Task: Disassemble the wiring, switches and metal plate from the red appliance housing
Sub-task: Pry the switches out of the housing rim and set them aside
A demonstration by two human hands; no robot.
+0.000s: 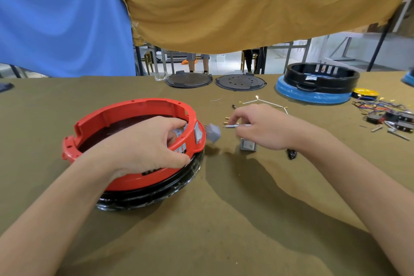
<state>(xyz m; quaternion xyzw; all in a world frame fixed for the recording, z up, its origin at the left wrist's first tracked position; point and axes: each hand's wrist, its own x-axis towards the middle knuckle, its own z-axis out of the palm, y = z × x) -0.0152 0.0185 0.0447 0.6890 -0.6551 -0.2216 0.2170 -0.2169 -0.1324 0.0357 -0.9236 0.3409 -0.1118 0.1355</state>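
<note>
The red ring-shaped housing rests on a black base at the table's left centre. My left hand grips its near right wall, fingers inside the rim and thumb outside. A grey rocker switch still sits in the wall's right side. Just right of the housing a loose grey switch appears blurred, off the table. My right hand pinches a thin silver screwdriver that points left toward it. Another grey switch lies under that hand. White wiring lies behind it.
Two dark round plates lie at the far edge. A black housing on a blue ring stands back right, beside yellow tape. Loose coloured wires and black switches are heaped at the right. Small brass terminals are scattered mid-table.
</note>
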